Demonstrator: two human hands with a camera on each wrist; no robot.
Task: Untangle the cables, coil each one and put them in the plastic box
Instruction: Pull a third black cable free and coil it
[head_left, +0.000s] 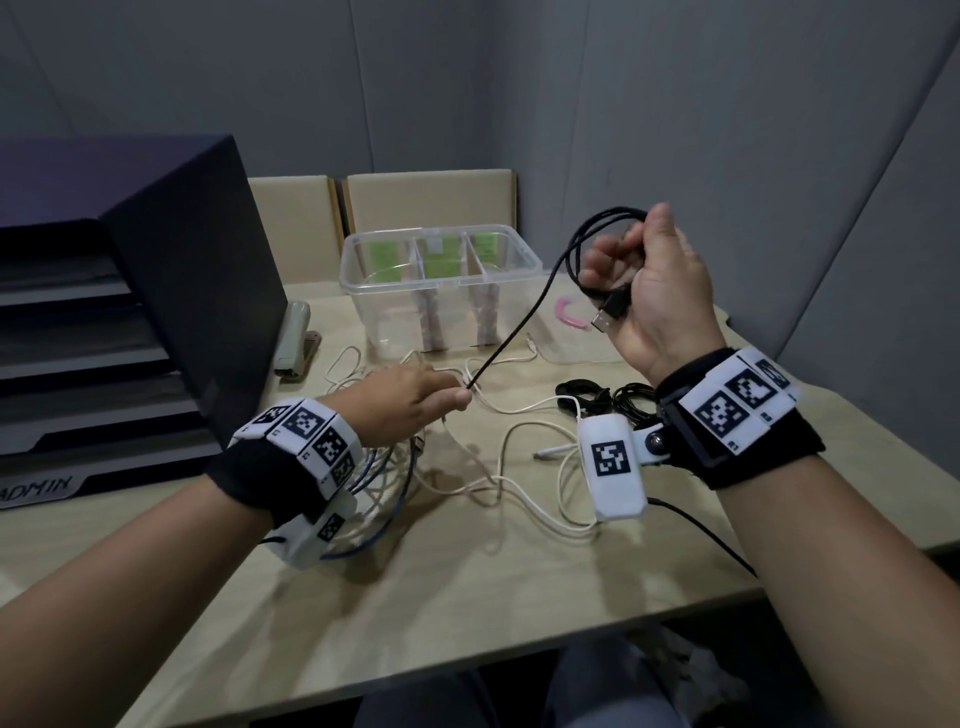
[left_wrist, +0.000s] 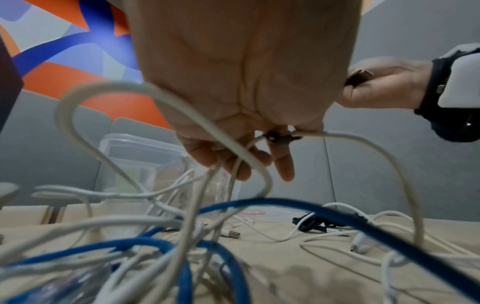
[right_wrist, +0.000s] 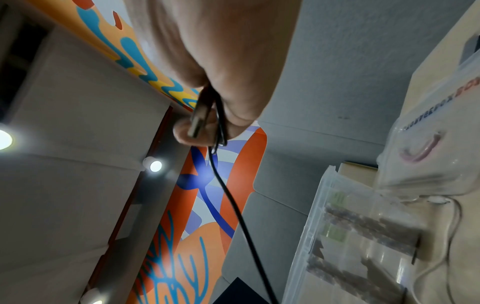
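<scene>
- Overhead, from the head view, the right hand (head_left: 657, 291) is raised over the worktop (head_left: 467, 597), its fingers curled round a few loops of the black cable (head_left: 511, 338), whose plug (head_left: 605, 319) sticks out by the palm.
- Down to the left, the left hand (head_left: 402, 402) pinches the free run of that cable, which stretches taut between the two hands.
- Beyond them, at the far side, stands the clear plastic box (head_left: 441, 283); its compartments hold no cable yet, and white cables (head_left: 519, 493) and a blue cable (head_left: 395, 514) lie tangled near.
- From the left wrist view, fingers (left_wrist: 283, 164) are curled among the white strands, blue loops below.
- From the right wrist view, the thumb and fingers (right_wrist: 241, 115) clamp plug and loops together.
- Judging by this, coiling the black cable is in hand; next calls for feeding more slack up and freeing its tail from the tangle.
</scene>
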